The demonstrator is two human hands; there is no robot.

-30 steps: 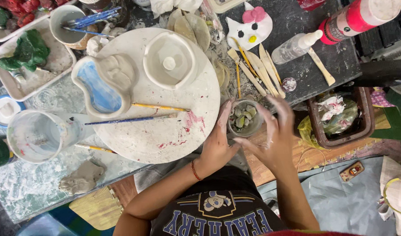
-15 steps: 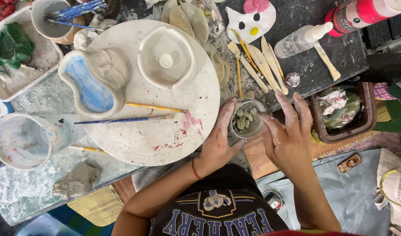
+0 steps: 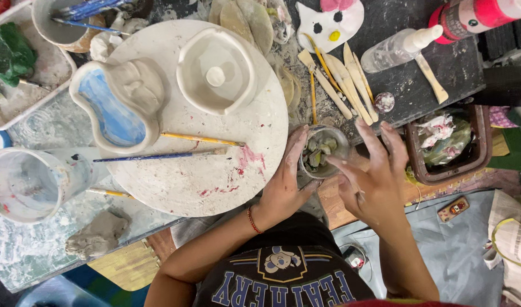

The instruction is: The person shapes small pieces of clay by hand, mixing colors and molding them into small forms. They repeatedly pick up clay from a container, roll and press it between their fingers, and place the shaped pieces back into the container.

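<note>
My left hand [image 3: 283,185] wraps the left side of a small round cup [image 3: 323,150] that holds grey-green lumps. It stands at the table's near edge, beside a big white round board [image 3: 215,187]. My right hand [image 3: 371,179] hovers just right of the cup with fingers spread, its forefinger tip close to the rim and nothing in it. On the board stand a blue-painted clay dish [image 3: 115,113] and a white clay bowl [image 3: 215,71]. A yellow brush [image 3: 200,138] and a blue brush [image 3: 158,155] lie below them.
A water cup [image 3: 27,182] and a clay lump [image 3: 98,236] sit at the left. Wooden modelling tools [image 3: 340,82], a cat-face piece [image 3: 331,23], a squeeze bottle [image 3: 399,48] and a pink bottle [image 3: 482,14] lie behind. A brown tray [image 3: 476,165] of scraps is at the right.
My right hand has come off the cup and drawn slightly right, fingers spreading. My left hand keeps its hold on the cup.
</note>
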